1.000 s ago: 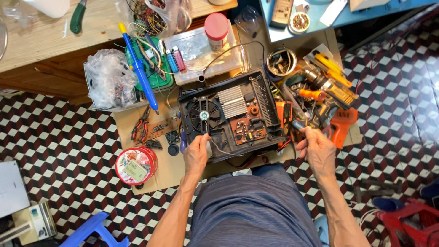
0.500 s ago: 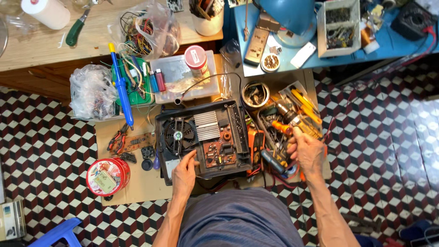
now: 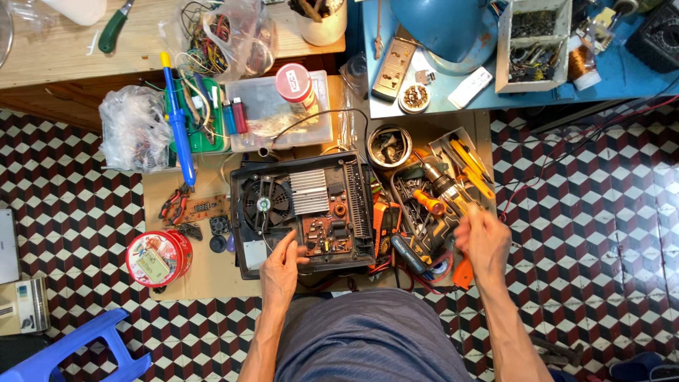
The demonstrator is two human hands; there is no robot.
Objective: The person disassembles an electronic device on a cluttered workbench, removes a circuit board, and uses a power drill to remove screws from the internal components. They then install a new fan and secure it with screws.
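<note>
Item: opened appliance chassis (image 3: 304,212), black, shallow and square, lying flat on the cardboard sheet (image 3: 205,272) on the tiled floor, right in front of my knees. Inside: a round black fan at left, a ribbed silver heat sink in the middle, a brown circuit board toward me.

Handling, as I judge it: rigid plastic shell, moderately heavy, not slippery; the board and its thin wires are fragile. Best gripped by the outer rim, never by the components.

My left hand (image 3: 281,265) rests on the near edge, fingers loosely spread, fingertips touching the board area, clamped on nothing.

My right hand (image 3: 482,240) is over the tool tray (image 3: 442,205), fingers curled together; blurred, so I cannot tell what they grip.

Beside: red round tin (image 3: 158,256), blue solder pump (image 3: 178,134).
</note>
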